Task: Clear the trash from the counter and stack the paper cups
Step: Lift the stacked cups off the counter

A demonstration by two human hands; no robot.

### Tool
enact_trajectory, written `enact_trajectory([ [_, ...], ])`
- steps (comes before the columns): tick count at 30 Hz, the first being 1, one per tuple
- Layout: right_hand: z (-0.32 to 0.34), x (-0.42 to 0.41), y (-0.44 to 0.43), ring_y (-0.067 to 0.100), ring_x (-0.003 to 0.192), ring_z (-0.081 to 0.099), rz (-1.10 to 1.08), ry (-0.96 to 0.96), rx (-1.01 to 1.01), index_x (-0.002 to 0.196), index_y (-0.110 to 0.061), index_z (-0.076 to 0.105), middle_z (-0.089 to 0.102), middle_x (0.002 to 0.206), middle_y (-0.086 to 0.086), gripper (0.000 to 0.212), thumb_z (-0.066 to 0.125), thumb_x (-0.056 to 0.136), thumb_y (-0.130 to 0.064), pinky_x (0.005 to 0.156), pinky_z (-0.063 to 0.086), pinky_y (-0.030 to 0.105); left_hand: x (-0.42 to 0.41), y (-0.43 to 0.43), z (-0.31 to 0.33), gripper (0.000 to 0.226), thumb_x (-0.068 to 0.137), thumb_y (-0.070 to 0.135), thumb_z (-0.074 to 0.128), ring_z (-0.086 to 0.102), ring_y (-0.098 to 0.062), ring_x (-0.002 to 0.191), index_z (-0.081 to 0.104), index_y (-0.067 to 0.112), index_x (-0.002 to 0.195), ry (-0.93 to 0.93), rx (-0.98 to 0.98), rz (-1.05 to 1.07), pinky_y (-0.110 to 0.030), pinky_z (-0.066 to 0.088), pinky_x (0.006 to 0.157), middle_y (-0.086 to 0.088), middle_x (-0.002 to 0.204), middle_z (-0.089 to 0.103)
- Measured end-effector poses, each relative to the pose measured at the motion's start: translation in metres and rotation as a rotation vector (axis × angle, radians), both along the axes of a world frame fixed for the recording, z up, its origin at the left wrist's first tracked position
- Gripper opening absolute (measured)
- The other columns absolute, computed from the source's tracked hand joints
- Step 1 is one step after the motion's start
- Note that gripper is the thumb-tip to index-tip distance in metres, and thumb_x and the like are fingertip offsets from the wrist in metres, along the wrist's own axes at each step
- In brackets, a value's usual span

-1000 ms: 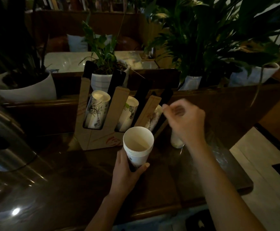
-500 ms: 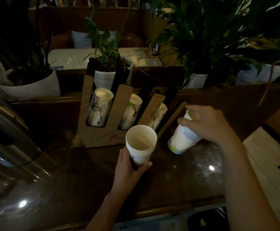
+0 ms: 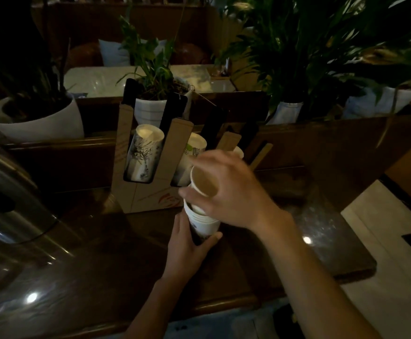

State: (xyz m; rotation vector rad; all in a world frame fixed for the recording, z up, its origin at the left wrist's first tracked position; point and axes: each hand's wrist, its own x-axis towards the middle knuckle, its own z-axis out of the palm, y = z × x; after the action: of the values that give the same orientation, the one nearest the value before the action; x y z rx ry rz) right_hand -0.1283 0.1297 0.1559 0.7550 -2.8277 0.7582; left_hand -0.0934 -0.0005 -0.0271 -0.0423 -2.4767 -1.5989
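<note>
My left hand (image 3: 187,250) grips a stack of white paper cups (image 3: 203,225) standing on the dark counter (image 3: 101,265). My right hand (image 3: 233,192) holds a single white paper cup (image 3: 203,181) tilted, its base partly inside the top of the stack. Behind them stands a cardboard cup holder (image 3: 148,199) with slanted slots. One slot holds printed paper cups (image 3: 144,155), another slot holds more cups (image 3: 192,152), and a third lot is mostly hidden by my right hand.
A shiny metal appliance (image 3: 11,204) fills the left side of the counter. Potted plants in white pots (image 3: 40,121) line the wooden ledge behind the holder. The counter's right end (image 3: 360,267) drops to a pale floor (image 3: 395,241).
My right hand carried the single cup from the right side of the counter to the left, over the stack, and its base now sits in the stack's top. My left hand stayed on the stack.
</note>
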Motion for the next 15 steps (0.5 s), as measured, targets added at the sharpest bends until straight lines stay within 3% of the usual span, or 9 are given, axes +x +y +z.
enact_trajectory([
  [3, -0.023, 0.000, -0.008, 0.020, 0.137, 0.035, 0.039, -0.078, 0.096, 0.142, -0.030, 0.049, 0.043, 0.147, -0.003, 0.067, 0.064, 0.084, -0.061, 0.110, 0.034, 0.046, 0.001, 0.002, -0.001, 0.082, 0.073, 0.053, 0.078, 0.041, 0.016, 0.127, 0.033, 0.039, 0.140, 0.016, -0.025, -0.035, -0.004, 0.042, 0.098, 0.028, 0.136, 0.039],
  [6, -0.031, -0.001, -0.006, 0.022, 0.134, 0.033, 0.084, -0.174, 0.137, 0.131, -0.036, 0.044, 0.036, 0.144, -0.005, 0.065, 0.074, 0.075, -0.049, 0.105, 0.038, 0.048, 0.004, -0.001, 0.003, 0.069, 0.073, 0.050, 0.078, 0.051, 0.003, 0.119, 0.044, 0.035, 0.131, 0.027, -0.045, -0.028, -0.028, 0.054, 0.098, 0.016, 0.127, 0.048],
  [9, -0.031, -0.003, 0.006, 0.012, 0.117, 0.043, 0.093, -0.258, 0.047, 0.123, -0.041, 0.040, 0.042, 0.131, -0.012, 0.072, 0.083, 0.065, -0.043, 0.085, 0.048, 0.035, 0.013, -0.009, 0.008, 0.077, 0.072, 0.045, 0.082, 0.052, -0.005, 0.122, 0.048, 0.026, 0.138, 0.068, -0.008, 0.036, -0.038, 0.054, 0.098, 0.006, 0.131, 0.051],
  [12, -0.043, 0.006, 0.018, 0.009, 0.102, 0.055, -0.004, -0.332, -0.234, 0.112, -0.038, 0.040, 0.050, 0.118, -0.013, 0.068, 0.083, 0.061, -0.050, 0.076, 0.059, 0.042, 0.027, -0.026, 0.014, 0.101, 0.067, 0.047, 0.081, 0.043, -0.012, 0.137, 0.028, 0.031, 0.152, 0.087, 0.127, 0.237, -0.035, 0.047, 0.104, 0.001, 0.150, 0.040],
  [15, -0.068, 0.029, 0.011, 0.021, 0.112, 0.063, -0.032, -0.513, -0.834, 0.128, -0.037, 0.047, 0.056, 0.129, -0.002, 0.075, 0.086, 0.064, -0.046, 0.081, 0.061, 0.043, 0.046, -0.036, 0.043, 0.098, 0.062, 0.059, 0.082, 0.049, -0.017, 0.136, 0.031, 0.049, 0.145, -0.082, 0.623, 0.242, -0.037, 0.050, 0.100, 0.009, 0.149, 0.049],
])
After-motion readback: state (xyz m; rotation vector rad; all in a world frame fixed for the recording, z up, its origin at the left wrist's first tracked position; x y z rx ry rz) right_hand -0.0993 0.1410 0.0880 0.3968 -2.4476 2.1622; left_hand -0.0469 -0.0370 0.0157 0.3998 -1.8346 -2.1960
